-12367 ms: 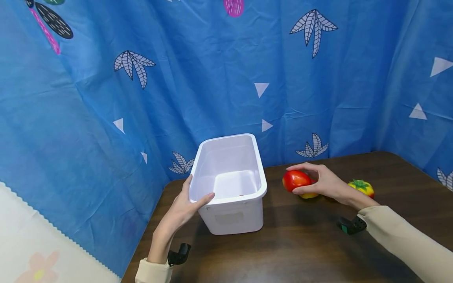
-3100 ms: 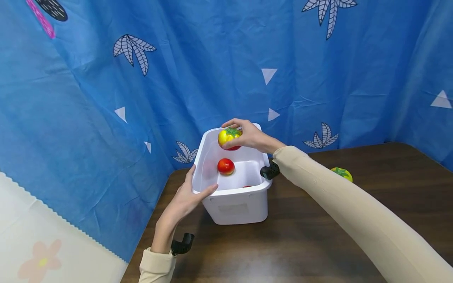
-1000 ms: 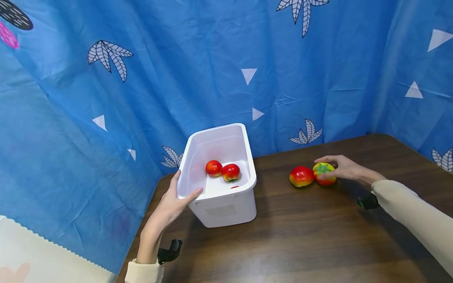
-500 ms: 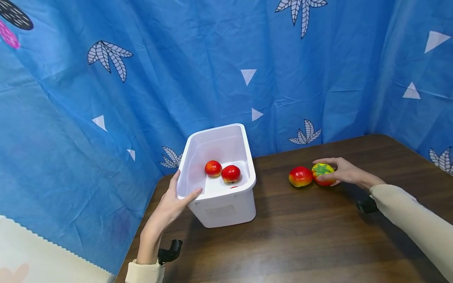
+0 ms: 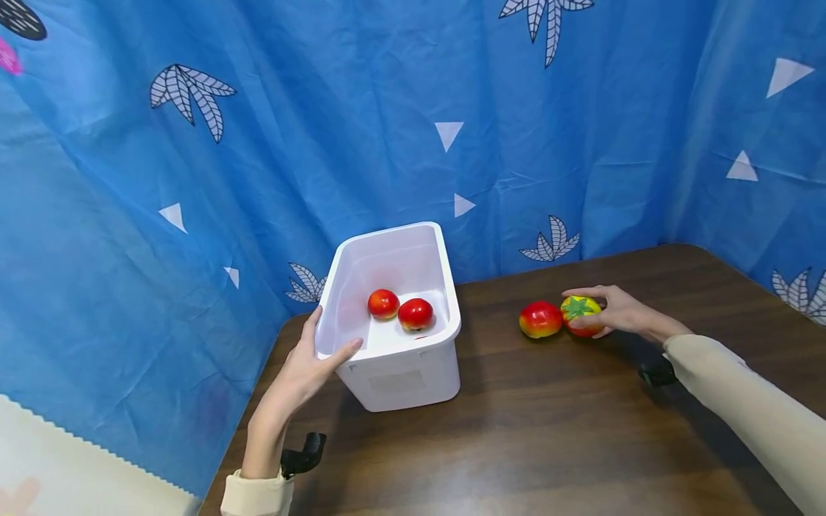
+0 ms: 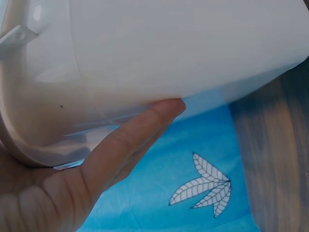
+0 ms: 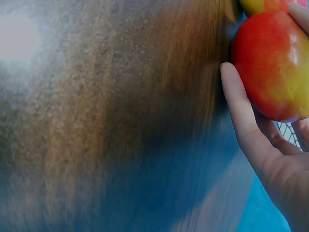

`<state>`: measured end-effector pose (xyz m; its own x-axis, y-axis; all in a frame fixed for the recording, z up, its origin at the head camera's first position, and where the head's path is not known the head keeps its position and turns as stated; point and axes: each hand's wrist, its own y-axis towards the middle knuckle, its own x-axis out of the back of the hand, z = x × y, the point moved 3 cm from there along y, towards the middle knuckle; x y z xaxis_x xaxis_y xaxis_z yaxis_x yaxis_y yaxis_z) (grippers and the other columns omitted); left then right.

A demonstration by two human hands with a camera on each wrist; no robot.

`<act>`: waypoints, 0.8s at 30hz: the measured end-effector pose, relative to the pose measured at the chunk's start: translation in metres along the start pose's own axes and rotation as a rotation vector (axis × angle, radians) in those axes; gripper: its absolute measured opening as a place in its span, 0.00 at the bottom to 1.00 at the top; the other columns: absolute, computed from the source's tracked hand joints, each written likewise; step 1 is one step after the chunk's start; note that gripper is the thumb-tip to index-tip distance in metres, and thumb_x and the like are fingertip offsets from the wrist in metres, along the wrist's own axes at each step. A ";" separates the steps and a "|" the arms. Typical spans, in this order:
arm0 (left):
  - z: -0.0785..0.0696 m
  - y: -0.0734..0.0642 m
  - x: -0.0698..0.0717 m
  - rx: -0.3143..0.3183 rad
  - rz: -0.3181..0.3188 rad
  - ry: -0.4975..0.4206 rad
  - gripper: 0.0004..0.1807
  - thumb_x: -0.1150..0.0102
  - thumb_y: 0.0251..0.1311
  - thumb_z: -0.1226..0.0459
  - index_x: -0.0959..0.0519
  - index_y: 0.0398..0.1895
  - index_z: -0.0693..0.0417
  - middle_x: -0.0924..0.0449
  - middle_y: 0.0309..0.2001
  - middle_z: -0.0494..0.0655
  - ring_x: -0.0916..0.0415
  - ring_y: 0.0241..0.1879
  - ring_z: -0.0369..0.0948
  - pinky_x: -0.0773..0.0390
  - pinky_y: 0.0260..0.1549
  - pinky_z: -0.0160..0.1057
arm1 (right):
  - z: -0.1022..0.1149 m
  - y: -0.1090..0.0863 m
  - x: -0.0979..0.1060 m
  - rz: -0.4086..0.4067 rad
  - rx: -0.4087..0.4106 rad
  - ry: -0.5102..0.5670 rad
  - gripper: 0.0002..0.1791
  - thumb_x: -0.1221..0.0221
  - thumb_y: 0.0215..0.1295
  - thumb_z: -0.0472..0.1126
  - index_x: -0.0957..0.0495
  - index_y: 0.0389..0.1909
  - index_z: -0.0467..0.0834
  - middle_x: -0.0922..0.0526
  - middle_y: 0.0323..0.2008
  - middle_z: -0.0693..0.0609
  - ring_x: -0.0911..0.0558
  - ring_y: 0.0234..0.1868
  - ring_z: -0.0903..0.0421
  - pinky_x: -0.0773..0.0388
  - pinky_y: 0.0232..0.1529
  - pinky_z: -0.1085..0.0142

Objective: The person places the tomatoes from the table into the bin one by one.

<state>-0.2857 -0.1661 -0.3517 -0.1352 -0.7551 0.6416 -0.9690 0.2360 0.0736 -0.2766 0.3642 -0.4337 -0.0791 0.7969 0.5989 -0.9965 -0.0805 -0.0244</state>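
In the head view, my right hand (image 5: 616, 313) holds a red-and-yellow fruit with a green leafy top (image 5: 578, 308), thumb on the near side and fingers over the far side. It sits on the table against another red-and-yellow fruit (image 5: 540, 319). The right wrist view shows one digit along the glossy fruit (image 7: 270, 63). My left hand (image 5: 302, 367) grips the near left corner of a white plastic bin (image 5: 396, 381), with the thumb at the rim. Straight fingers (image 6: 145, 123) lie against its outer wall in the left wrist view. Inside are red fruits (image 5: 383, 304), one mostly hidden by the front wall.
The dark wooden table (image 5: 542, 437) extends in front of the bin and to the right. A blue patterned curtain (image 5: 361, 129) hangs behind and along the sides. Pale cloth (image 5: 77, 466) covers the lower left.
Since 3.1 seconds ago, the fruit carried over the bin has gone into it, and my right hand has returned to the table fruits. In the last half second only the head view shifts slightly.
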 end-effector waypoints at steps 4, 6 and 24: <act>0.002 -0.001 0.002 0.015 0.000 0.003 0.62 0.33 0.63 0.39 0.63 0.86 0.48 0.42 0.77 0.61 0.33 0.69 0.62 0.23 0.60 0.65 | 0.002 0.003 -0.001 0.014 -0.003 -0.002 0.42 0.30 0.68 0.47 0.36 0.76 0.35 0.38 0.66 0.27 0.27 0.57 0.36 0.11 0.44 0.54; 0.002 0.000 0.003 0.019 0.001 0.001 0.62 0.33 0.62 0.39 0.64 0.86 0.48 0.42 0.77 0.61 0.34 0.70 0.62 0.23 0.60 0.65 | 0.003 0.004 -0.002 0.018 -0.007 -0.001 0.42 0.30 0.68 0.47 0.36 0.76 0.35 0.38 0.66 0.27 0.28 0.57 0.36 0.11 0.44 0.54; -0.001 0.000 0.003 0.022 0.006 -0.029 0.62 0.32 0.62 0.40 0.63 0.86 0.47 0.42 0.77 0.59 0.34 0.70 0.61 0.21 0.59 0.64 | 0.007 0.004 0.001 0.036 -0.036 -0.008 0.43 0.29 0.67 0.50 0.35 0.76 0.36 0.38 0.66 0.27 0.27 0.57 0.37 0.11 0.42 0.56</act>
<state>-0.2862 -0.1674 -0.3489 -0.1466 -0.7711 0.6196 -0.9724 0.2272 0.0527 -0.2803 0.3607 -0.4272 -0.1145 0.7890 0.6037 -0.9934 -0.0874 -0.0742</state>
